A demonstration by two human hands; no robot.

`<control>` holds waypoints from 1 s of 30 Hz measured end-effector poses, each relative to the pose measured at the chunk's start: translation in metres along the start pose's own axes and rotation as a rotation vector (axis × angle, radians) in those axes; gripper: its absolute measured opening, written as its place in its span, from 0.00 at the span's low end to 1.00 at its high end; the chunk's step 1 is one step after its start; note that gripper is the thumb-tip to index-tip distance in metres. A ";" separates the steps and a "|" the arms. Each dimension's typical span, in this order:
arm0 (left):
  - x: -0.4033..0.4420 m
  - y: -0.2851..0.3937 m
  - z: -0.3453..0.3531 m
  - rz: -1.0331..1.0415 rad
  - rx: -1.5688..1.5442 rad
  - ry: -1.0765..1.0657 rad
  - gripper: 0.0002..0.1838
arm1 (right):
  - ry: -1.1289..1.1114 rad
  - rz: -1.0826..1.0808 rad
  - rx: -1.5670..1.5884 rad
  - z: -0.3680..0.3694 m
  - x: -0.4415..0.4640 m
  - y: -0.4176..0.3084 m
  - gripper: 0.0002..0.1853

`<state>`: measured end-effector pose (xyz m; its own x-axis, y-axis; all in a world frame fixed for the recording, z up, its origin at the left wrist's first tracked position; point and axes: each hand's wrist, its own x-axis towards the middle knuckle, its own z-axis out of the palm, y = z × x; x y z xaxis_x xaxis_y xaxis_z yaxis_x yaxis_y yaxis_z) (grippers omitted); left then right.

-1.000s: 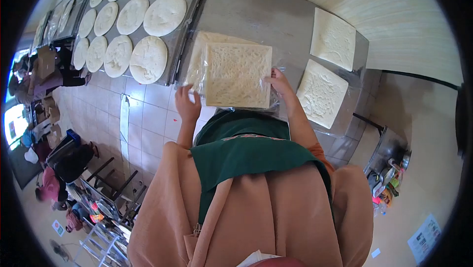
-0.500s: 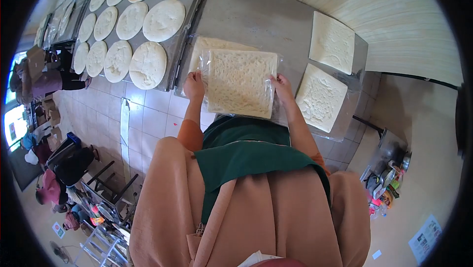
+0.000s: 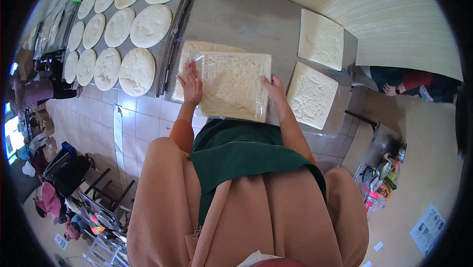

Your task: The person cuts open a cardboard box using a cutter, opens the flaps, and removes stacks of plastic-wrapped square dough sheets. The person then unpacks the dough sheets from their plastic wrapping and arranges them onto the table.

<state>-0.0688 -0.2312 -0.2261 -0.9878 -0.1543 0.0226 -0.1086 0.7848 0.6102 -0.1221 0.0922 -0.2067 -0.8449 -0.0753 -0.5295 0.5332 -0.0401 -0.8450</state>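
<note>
A square flat bread in a clear plastic wrapper (image 3: 235,85) is near the table's front edge, partly over another flat bread (image 3: 209,47). My right hand (image 3: 275,89) grips the wrapped bread at its right edge, fingers closed on it. My left hand (image 3: 190,85) lies with spread fingers against the wrapper's left side. Two more square breads, an upper one (image 3: 320,39) and a lower one (image 3: 312,95), lie on the right part of the metal table (image 3: 236,13).
Round flat breads (image 3: 137,72) stand in rows on a tray at the left. A person's hand (image 3: 391,90) with a dark wristband shows at the right, beyond the wall edge. A low metal shelf (image 3: 378,141) with utensils stands at lower right.
My left hand has let go of the wrapper's left edge and spread its fingers. The wrapped bread has shifted slightly left in view. Another person has appeared at the right.
</note>
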 end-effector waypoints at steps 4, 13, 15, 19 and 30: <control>0.002 0.001 0.001 -0.007 0.082 -0.012 0.45 | 0.056 0.073 0.084 -0.039 0.001 -0.016 0.18; -0.001 0.022 0.001 0.014 0.488 -0.026 0.47 | -0.061 0.001 -0.082 -0.078 -0.008 -0.065 0.24; 0.000 0.025 -0.001 0.003 0.485 -0.026 0.47 | -0.074 -0.104 -0.171 -0.089 -0.016 -0.111 0.22; 0.000 0.026 -0.001 -0.009 0.442 -0.016 0.47 | -0.106 -0.194 -0.465 -0.083 -0.018 -0.213 0.18; -0.001 0.027 -0.003 -0.003 0.431 -0.005 0.47 | 0.103 -0.823 -1.239 -0.009 0.026 -0.320 0.20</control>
<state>-0.0706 -0.2116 -0.2075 -0.9878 -0.1545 0.0167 -0.1469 0.9635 0.2240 -0.3148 0.1120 0.0493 -0.9109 -0.3817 0.1567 -0.4119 0.8195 -0.3985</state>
